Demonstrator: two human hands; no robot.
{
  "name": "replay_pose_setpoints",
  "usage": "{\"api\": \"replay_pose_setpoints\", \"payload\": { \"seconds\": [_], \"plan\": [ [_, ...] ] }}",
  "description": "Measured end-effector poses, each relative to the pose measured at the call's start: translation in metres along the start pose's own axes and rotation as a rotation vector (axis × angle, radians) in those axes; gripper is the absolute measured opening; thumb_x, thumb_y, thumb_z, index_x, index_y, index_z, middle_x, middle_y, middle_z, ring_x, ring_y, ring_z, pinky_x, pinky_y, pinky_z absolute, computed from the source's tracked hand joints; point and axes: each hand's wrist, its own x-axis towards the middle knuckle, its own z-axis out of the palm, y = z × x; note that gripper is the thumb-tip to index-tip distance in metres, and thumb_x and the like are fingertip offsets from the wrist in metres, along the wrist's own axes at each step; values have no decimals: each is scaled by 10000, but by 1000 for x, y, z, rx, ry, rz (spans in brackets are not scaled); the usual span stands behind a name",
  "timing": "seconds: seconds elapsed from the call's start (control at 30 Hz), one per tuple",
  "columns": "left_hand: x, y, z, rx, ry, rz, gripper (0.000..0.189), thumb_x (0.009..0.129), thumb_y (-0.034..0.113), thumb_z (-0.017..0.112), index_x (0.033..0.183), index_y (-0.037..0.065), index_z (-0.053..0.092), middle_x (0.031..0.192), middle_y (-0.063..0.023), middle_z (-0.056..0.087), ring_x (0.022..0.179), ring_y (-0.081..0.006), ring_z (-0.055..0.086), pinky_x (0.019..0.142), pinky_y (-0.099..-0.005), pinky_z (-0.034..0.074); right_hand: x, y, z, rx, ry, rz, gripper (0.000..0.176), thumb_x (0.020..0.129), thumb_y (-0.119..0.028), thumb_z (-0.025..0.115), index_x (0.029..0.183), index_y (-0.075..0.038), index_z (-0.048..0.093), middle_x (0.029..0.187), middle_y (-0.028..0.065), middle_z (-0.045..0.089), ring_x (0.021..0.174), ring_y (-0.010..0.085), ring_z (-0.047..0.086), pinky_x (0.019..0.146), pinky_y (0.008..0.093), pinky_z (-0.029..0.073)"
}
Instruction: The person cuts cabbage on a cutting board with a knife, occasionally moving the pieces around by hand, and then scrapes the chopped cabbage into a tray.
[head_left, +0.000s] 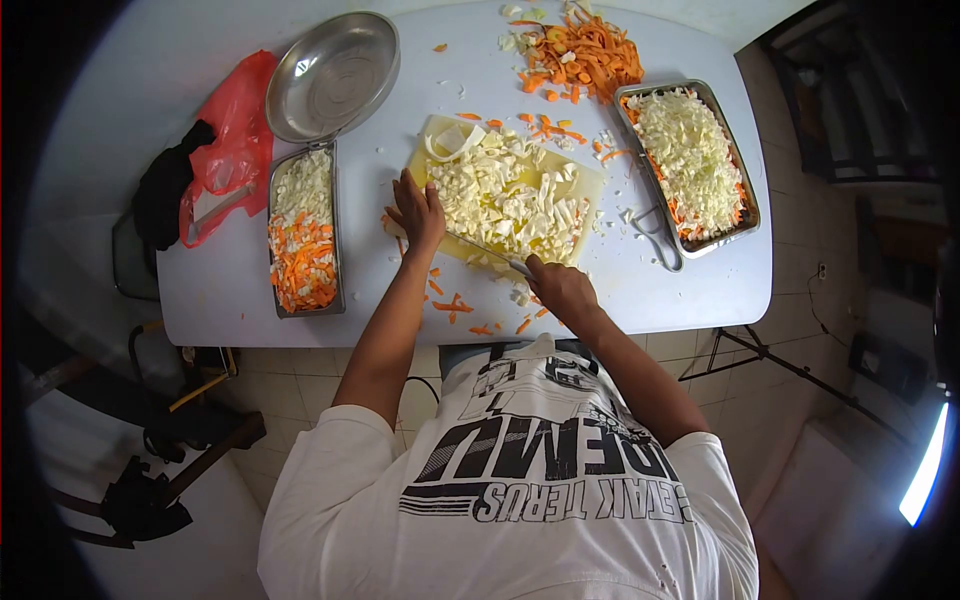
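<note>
A yellowish cutting board [594, 186] bears a heap of chopped cabbage [510, 195], with a curved larger cabbage piece [452, 143] at its upper left. My right hand [562, 290] is closed around the handle of a knife [518, 266] at the board's near edge. The blade points left along the cabbage and is partly hidden. My left hand [418, 212] is at the board's left edge, beside the cabbage and near the blade's tip. Its fingers are apart, with nothing visible held in them.
Left stands a metal tray [340, 255] of cabbage and carrot, with a steel bowl [330, 75] behind it and a red plastic bag [235, 140] beside it. Right are another filled tray [752, 200] and metal tongs [668, 245]. Carrot strips [590, 55] lie at the back; scraps dot the table [230, 290].
</note>
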Motion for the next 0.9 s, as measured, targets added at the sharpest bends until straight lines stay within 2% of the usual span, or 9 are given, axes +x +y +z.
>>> {"api": "replay_pose_setpoints", "payload": {
  "seconds": [0.13,0.2,0.3,0.4,0.5,0.67,0.77,0.9],
  "plan": [
    [0,-5,4,-50,37,114,601,1015,361,357,1503,54,187,1553,-177,210,1458,-343,136,1089,-679,41,0,1,10,12,19,4,192,902,-245,596,986,-99,504,636,101,619,566,288,650,478,403,517],
    [3,1,6,66,-6,67,598,1018,352,347,1503,45,181,1561,-156,203,1461,-340,129,1088,-680,39,0,3,16,31,-7,37,176,900,-227,590,981,-94,508,633,109,619,556,289,650,466,400,517],
    [4,10,5,136,-14,63,600,1019,344,340,1506,38,169,1573,-129,191,1464,-333,121,1086,-682,33,3,9,22,152,-70,90,204,906,-206,597,991,-81,459,656,165,624,611,375,636,521,482,485],
    [-2,8,-2,131,-6,64,603,1019,341,337,1508,38,158,1578,-128,178,1467,-327,112,1089,-678,20,1,11,14,172,8,-23,167,900,-194,569,1002,-91,486,664,129,632,606,334,661,514,445,526],
    [1,12,-8,77,20,59,607,1019,341,331,1513,43,141,1579,-137,164,1469,-324,104,1094,-670,6,0,-2,-1,60,-39,32,172,902,-194,564,1002,-87,475,672,128,633,614,345,658,521,455,523],
    [7,17,-8,7,21,60,608,1022,340,317,1518,51,116,1577,-147,157,1470,-327,92,1099,-663,1,6,4,-9,-24,56,-38,120,920,-182,549,977,-101,481,641,79,619,565,264,652,465,388,504],
    [7,13,-3,3,4,23,604,1025,336,311,1518,52,111,1575,-154,159,1470,-328,89,1099,-664,6,13,3,-13,-114,-17,1,114,912,-170,553,968,-101,481,629,61,612,554,247,649,457,376,500],
    [6,10,-4,23,-17,10,599,1027,333,307,1519,56,108,1572,-161,159,1469,-330,91,1098,-667,13,17,10,-8,-118,4,-33,121,891,-149,564,968,-109,479,633,55,609,570,239,656,461,370,501]
  ]
}}
